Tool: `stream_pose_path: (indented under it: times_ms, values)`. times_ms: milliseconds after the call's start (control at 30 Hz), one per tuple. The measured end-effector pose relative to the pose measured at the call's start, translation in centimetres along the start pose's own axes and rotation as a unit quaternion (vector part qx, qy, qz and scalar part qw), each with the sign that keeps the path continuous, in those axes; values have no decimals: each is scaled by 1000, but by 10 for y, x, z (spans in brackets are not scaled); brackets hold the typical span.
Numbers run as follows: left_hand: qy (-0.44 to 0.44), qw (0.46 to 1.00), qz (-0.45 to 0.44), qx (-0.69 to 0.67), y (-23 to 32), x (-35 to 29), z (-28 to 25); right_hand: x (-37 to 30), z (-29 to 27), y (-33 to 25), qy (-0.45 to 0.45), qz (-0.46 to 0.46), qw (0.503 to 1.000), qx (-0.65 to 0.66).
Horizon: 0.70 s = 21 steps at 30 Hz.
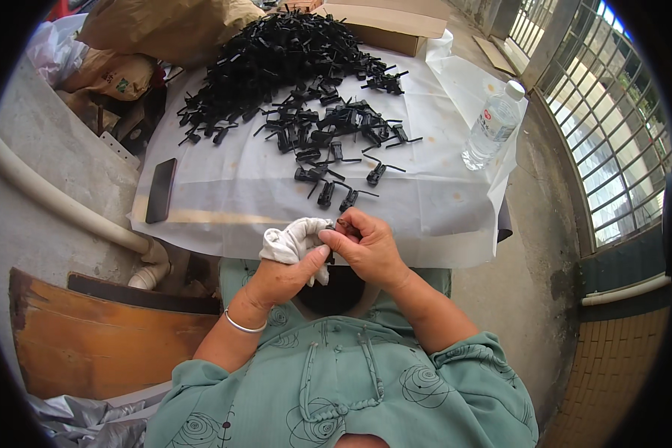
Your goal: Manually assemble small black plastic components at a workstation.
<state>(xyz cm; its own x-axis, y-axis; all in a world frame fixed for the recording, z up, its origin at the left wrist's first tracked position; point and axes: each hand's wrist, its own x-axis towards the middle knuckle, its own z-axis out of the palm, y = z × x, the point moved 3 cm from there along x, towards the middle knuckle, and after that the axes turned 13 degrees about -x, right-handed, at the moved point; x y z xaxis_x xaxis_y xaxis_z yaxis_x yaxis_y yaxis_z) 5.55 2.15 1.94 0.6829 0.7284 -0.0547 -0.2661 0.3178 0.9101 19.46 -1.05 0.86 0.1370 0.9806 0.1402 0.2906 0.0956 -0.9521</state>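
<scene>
Both my hands meet at the near edge of the covered table. A white cloth or glove (285, 243) wraps the fingers of my left hand (282, 278), whose thumb points towards my right hand. Closed in a pinch, my right hand (373, 250) touches the left at the fingertips. Between them shows a bit of a small black plastic part (331, 258), mostly hidden by the fingers. Just beyond the hands lie several loose black parts (325, 196) with thin bent arms. Farther off they rise into a large heap (269, 63).
A black phone (161, 190) lies at the table's left edge. A clear water bottle (493, 127) stands at the right. Behind the heap are a cardboard box (384, 22) and a brown paper bag (157, 30). White sheeting (425, 201) covers the table.
</scene>
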Motion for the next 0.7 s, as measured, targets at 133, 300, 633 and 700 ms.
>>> stream_pose_path:
  times_ms: [133, 300, 633, 700]
  values:
    - [53, 993, 37, 103, -3, 0, -4, 2, -8, -6, -36, -22, 998, -43]
    - [83, 964, 101, 231, 1, -1, 1, -2, -2, -6, -78, -85, 981, -157]
    - [72, 974, 164, 139, -12, 6, -10, -2, 3, 8, -76, -55, 995, 26]
    - [59, 978, 157, 121, -11, 9, -13, -2, -5, 11, -35, -43, 995, -80]
